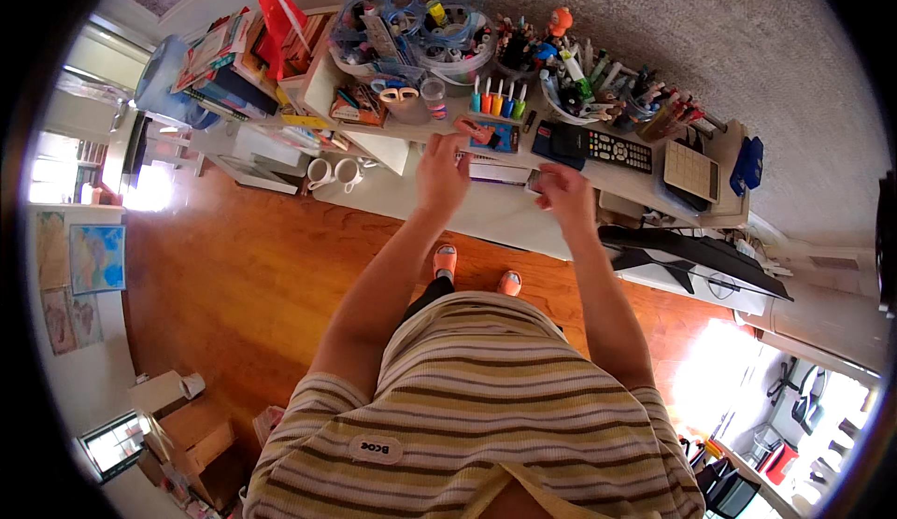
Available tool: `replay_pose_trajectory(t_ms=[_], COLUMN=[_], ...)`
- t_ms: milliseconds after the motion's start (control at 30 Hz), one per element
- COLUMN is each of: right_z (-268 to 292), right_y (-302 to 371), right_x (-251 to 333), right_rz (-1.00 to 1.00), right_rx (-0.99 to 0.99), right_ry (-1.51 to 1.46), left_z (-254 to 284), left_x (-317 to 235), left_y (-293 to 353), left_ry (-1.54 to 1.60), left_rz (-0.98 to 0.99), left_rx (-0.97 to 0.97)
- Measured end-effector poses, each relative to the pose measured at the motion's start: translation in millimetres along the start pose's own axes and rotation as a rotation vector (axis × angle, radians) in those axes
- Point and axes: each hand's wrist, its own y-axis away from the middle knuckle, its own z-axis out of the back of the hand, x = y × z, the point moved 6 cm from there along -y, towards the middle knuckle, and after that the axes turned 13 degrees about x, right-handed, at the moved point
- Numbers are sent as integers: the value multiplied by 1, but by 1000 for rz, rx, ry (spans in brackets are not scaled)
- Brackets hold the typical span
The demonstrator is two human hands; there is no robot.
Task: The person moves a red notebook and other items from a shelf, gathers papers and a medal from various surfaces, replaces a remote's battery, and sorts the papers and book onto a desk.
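Observation:
My left hand (443, 181) reaches up to the front edge of a pale shelf (411, 132), its fingers bent together. What they hold, if anything, is too small to make out. Just beyond its fingertips, a reddish-orange packet (476, 129) lies partly over a blue picture card (505, 139). My right hand (567, 194) is in front of the shelf, fingers curled and pinched at a small greyish piece (534, 181) whose kind I cannot make out. Behind the card stand several small coloured bottles (498, 105) with white pointed tops.
Along the shelf are scissors (400, 95), a clear cup (434, 97), filled tubs (458, 63), pens (584, 89), a black remote control (619, 151) and a calculator (691, 171). White mugs (348, 175) stand lower left. A black monitor (691, 259) juts out at right.

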Motion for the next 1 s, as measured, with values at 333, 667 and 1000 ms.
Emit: replay_pose_trajectory(t_ms=[333,667,1000], right_z=[-50,-73,-69], right_y=[-21,-27,-28], right_x=[2,13,39], right_rz=[55,71,287], right_rx=[-31,-11,-142], right_ry=[567,620,768], left_z=[2,0,5], left_x=[3,23,22], left_y=[-7,-10,-4], left_ry=[39,144,88], left_rz=[91,78,5], left_rx=[10,-87,-123])
